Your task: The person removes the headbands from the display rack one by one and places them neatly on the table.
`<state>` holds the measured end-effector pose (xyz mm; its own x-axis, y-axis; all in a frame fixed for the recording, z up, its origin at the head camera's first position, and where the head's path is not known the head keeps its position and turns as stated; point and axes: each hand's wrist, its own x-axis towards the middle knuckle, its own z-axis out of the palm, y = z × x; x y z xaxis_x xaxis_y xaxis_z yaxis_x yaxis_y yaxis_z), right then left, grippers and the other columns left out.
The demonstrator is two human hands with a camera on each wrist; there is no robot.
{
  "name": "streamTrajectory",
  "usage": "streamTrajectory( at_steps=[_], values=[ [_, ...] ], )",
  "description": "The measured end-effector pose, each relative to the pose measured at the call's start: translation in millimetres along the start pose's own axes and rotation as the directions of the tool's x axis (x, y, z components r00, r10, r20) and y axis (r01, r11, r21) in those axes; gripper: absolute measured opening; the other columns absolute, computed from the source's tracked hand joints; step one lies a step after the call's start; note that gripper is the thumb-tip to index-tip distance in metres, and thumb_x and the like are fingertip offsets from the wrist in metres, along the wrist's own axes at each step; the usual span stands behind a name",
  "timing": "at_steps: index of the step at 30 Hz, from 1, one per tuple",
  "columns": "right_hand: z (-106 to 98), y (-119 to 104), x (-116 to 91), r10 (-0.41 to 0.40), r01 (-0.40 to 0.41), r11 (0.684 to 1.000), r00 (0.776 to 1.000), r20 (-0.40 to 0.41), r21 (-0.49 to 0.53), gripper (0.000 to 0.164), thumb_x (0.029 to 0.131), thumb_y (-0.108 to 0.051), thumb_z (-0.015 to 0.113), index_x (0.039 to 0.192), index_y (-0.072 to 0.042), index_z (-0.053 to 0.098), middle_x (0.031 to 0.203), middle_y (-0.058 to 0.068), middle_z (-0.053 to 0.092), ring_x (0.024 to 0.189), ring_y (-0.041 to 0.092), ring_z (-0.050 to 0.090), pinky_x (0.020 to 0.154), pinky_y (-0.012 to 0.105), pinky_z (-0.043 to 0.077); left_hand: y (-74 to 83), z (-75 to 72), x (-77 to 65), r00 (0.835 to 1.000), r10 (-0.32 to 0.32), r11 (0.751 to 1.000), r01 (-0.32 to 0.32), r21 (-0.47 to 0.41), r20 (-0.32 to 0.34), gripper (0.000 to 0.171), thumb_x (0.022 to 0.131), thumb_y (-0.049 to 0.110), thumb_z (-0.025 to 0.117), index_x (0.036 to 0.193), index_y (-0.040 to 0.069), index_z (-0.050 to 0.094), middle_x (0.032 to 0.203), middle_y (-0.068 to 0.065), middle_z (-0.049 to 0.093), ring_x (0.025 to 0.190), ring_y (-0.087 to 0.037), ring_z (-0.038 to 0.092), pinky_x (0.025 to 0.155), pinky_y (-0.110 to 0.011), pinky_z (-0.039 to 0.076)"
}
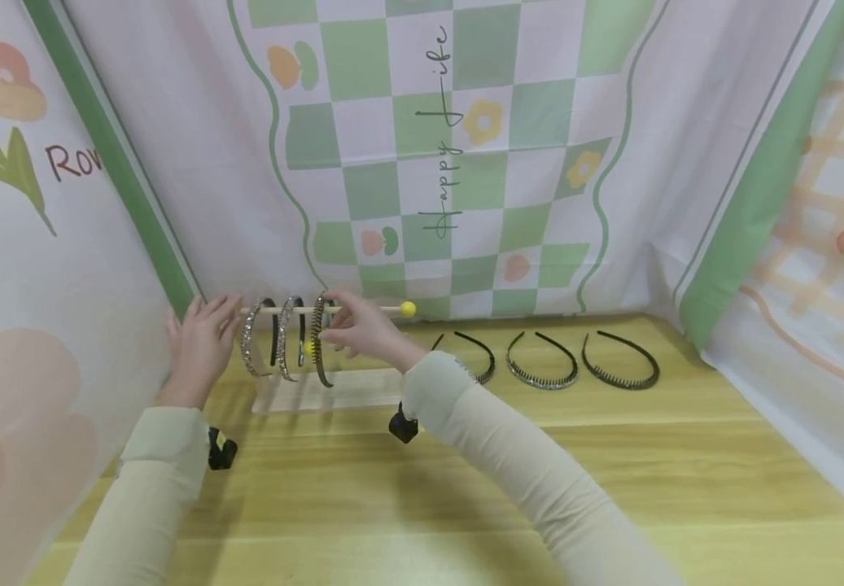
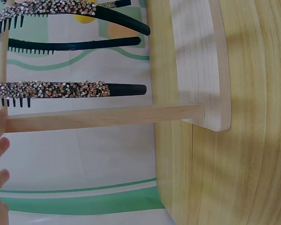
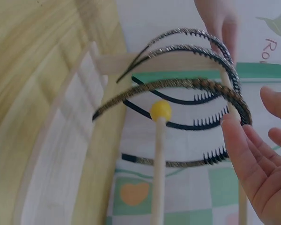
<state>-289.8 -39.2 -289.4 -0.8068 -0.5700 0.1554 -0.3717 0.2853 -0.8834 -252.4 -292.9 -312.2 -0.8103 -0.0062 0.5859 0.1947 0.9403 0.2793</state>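
Printed fabric (image 1: 363,57) hangs on three sides, the rear panel checked green and white and lettered "Happy Life"; a wood-grain bench (image 1: 319,488) lies below. Headbands counted: six. Three hang on the upper rod (image 1: 385,309) of a wooden stand (image 1: 363,391) near the bench's rear left corner; three more (image 1: 546,384) lie in a row along the rear edge, toward the right corner, the leftmost partly covered by the right sleeve (image 1: 495,439). Yellow balls: two, one at the upper rod's right end, one lower behind the headbands. The rightmost hung headband (image 1: 317,342) stands upright across the rod, arch up, tips down toward the base; the rod runs parallel to the rear edge. Those lying on the bench point their tips rearward. Hands are apart from each other. The right hand (image 1: 363,325) touches the rightmost hung headband, fingers spread; firmness of hold cannot be told. The left hand (image 1: 205,346), fingers extended, is at the rod's left end.
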Motion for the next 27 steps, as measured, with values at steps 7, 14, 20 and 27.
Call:
streamTrajectory(
  at_steps=[7,14,20,27],
  values=[
    [13.7,0.8,1.5,0.043,-0.043,0.999,0.999,-0.022,0.020,0.074,0.083,-0.013,0.070,0.144,-0.020,0.029,0.101,0.008,0.056,0.077,0.026,0.062,0.060,0.034,0.055,0.5,-0.4,0.1,1.000,0.000,1.000,0.000,-0.007,-0.001,0.039,0.093,0.017,0.054,0.131,0.008,0.049,0.135,-0.020,0.042,0.130,-0.046,0.021,0.103,-0.056,-0.011],
    [21.1,2.0,5.2,0.027,-0.026,0.999,0.998,-0.059,0.027,0.073,0.083,-0.015,0.070,0.144,-0.019,0.029,0.097,0.006,0.055,0.070,0.024,0.060,0.054,0.029,0.054,-0.1,0.4,0.1,1.000,0.000,1.000,0.000,-0.015,-0.007,0.039,0.093,0.017,0.055,0.131,0.009,0.049,0.135,-0.019,0.043,0.130,-0.046,0.021,0.103,-0.055,-0.011],
    [25.3,3.9,9.6,0.033,-0.030,0.999,0.995,-0.089,0.037,0.069,0.083,-0.014,0.069,0.142,-0.019,0.034,0.094,0.005,0.055,0.065,0.021,0.060,0.054,0.029,0.054,0.0,0.8,-0.2,1.000,0.000,1.000,0.000,-0.017,-0.008,0.039,0.093,0.017,0.055,0.131,0.009,0.049,0.135,-0.019,0.043,0.131,-0.046,0.021,0.103,-0.055,-0.012],
    [25.2,8.3,11.8,0.032,-0.025,0.998,0.992,-0.122,0.062,0.063,0.083,-0.012,0.069,0.138,-0.019,0.040,0.097,0.005,0.056,0.070,0.025,0.061,0.058,0.033,0.055,0.1,0.8,-0.3,1.000,0.002,1.000,-0.002,-0.020,-0.010,0.039,0.094,0.017,0.054,0.131,0.009,0.049,0.135,-0.019,0.043,0.130,-0.046,0.021,0.103,-0.056,-0.011]
  ],
)
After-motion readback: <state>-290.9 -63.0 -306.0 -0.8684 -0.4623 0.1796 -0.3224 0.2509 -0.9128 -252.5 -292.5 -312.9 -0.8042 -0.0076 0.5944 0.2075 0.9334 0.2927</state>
